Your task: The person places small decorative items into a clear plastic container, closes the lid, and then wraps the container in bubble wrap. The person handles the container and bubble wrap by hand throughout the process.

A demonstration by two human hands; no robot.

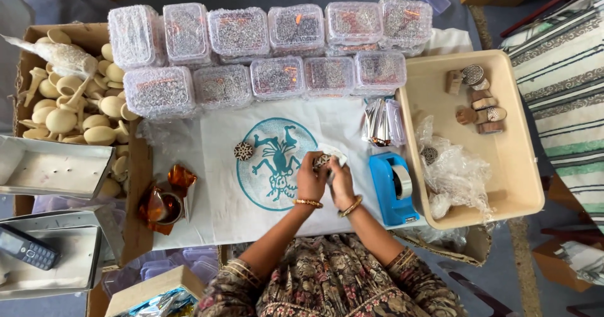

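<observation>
- Head view, the hands: the left hand and the right hand met over the white cloth, both closed around a small round carved wooden stamp with a scrap of white wrapping at its far side. The stamp sat at the fingertips, just right of the teal printed emblem.
- Head view, close by: a second round carved stamp lay loose on the cloth at the emblem's left edge. A blue tape dispenser stood just right of the right hand.
- Head view, surroundings: clear plastic boxes with bubble-wrapped contents stood in rows at the far side. A cream tray on the right held more wooden stamps and crumpled plastic film. A cardboard box of plain wooden pieces sat far left.
- Judgement on doing it well: folding the wrapping snugly over the carved face looked wise, with the stamp kept low over the cloth and one hand pinning the fold.
</observation>
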